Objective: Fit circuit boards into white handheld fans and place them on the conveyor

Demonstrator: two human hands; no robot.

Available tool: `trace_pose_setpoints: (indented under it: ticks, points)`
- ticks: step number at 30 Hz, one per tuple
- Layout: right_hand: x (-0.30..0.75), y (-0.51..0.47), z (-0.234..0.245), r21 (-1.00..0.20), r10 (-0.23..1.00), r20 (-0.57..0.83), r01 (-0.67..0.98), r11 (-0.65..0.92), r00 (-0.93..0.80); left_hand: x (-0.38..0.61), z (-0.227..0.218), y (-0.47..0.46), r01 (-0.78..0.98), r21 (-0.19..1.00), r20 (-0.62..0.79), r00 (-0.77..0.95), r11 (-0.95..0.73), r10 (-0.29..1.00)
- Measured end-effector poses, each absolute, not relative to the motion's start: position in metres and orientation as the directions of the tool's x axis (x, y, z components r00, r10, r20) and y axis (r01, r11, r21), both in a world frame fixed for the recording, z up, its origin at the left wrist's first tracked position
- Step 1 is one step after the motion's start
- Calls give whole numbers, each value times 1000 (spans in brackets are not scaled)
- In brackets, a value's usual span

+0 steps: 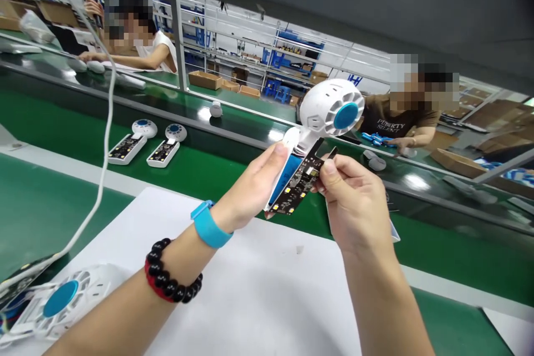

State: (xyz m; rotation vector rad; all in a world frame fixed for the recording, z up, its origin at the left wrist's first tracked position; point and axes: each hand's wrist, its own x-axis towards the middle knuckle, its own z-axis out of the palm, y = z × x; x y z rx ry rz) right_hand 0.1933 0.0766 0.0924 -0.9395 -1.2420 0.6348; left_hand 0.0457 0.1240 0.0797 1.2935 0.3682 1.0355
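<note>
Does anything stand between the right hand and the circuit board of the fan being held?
Nothing visible does. The right hand pinches the circuit board directly at its edge, while the left hand holds the white fan by its handle.

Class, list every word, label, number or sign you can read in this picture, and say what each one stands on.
"PU_ERTY" (third letter unclear): brown shirt of the person at right.
"SILENT": the same shirt, below it.
Circuit board in the right hand: pale markings, too small to read.
Boards in the two fans lying at left: too small to read.
</note>
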Motion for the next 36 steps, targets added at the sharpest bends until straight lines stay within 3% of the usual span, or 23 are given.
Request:
trace_pose_setpoints:
  ticks: [4, 10, 16, 22, 25, 28, 31, 36]
  points:
    - [187, 76, 90, -838, 788, 544, 139, 528, 287, 47, 83, 123, -426, 893, 359, 480, -146, 800]
    - [179, 72, 92, -802, 722, 594, 195, 564, 354, 48, 81, 122, -408, 908, 303, 490, -92, 818]
    - [181, 69, 97, -756, 695, 650, 349, 553, 307, 48, 82, 124, -416, 897, 347, 450, -151, 823]
    - [177, 60, 106, -583, 632, 758, 600, 548, 160, 46, 79, 122, -383, 922, 255, 516, -46, 818]
    - [173, 54, 105, -427, 559, 828, 690, 585, 39, 42, 78, 117, -406, 887, 406, 460, -219, 790]
    - [174, 53, 98, -333, 496, 865, 650, 683, -78, 35, 76, 114, -383, 794, 600, 364, -473, 713]
    - [180, 52, 96, -221, 428, 870, 584, 782, -244, 29, 73, 116, -346, 748, 663, 401, -566, 632]
    - [194, 44, 106, -39, 386, 776, 572, 819, -499, 24, 71, 122, -341, 677, 714, 521, -653, 468]
